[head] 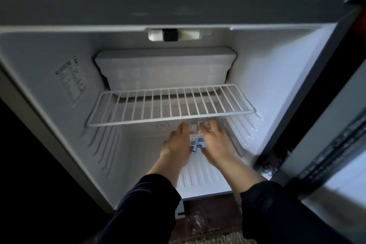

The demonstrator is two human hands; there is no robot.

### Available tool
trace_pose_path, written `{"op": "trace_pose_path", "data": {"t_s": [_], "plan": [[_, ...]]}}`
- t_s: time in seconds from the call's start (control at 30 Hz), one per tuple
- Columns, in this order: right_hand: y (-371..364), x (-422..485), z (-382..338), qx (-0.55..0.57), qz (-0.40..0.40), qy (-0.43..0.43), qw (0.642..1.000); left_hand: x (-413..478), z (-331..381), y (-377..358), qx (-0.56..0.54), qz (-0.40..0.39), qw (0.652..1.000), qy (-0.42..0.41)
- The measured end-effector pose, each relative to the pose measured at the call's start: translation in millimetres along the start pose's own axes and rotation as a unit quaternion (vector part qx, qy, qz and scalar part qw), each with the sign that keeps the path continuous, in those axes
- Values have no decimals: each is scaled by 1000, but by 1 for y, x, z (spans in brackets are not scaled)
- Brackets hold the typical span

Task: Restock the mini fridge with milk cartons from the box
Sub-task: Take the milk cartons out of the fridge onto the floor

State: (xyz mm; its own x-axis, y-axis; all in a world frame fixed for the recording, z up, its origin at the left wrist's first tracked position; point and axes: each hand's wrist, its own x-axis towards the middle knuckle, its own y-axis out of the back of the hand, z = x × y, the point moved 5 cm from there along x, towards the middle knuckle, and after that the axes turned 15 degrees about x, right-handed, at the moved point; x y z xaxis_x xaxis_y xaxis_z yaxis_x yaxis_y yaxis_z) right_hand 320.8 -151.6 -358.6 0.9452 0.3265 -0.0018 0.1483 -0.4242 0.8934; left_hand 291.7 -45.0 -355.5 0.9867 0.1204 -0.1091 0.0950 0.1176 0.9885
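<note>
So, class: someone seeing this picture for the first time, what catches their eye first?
Probably the two hands, left hand and right hand, pressed on either side of the milk cartons in the fridge's lower compartment. Just above them the white wire shelf sits bare, spanning the interior.

dark floor [208, 224] shows below, near the bottom edge; a pale woven mat [215, 238] lies on it; everything else around is black.

Blue character 软 on the milk cartons [198, 143], wall sticker [71, 81] print — too blurred to read
</note>
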Motion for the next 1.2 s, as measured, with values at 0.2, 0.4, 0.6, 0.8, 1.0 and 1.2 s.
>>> {"op": "trace_pose_path", "data": {"t_s": [0.2, 0.4, 0.6, 0.8, 1.0, 1.2], "plan": [[4, -2, -1, 3, -11, 12, 1000, -5, -5, -5, -27, 7, 999, 31], [3, -9, 2, -6, 5, 25, 1000, -6, -8, -12, 35, 17, 999, -6], [5, -8, 2, -9, 13, 10, 1000, -6, -6, -7, 56, 42, 997, -17], [4, -7, 5, -14, 21, -8, 1000, -9, -14, -3, 55, 48, 997, -19], [-2, -12, 10, -31, -8, 5, 999, -10, -17, -1, 52, 41, 997, -24], [7, -16, 4, -67, -5, 44, 997, -11, -19, 5, 66, 17, 997, -22]]}}
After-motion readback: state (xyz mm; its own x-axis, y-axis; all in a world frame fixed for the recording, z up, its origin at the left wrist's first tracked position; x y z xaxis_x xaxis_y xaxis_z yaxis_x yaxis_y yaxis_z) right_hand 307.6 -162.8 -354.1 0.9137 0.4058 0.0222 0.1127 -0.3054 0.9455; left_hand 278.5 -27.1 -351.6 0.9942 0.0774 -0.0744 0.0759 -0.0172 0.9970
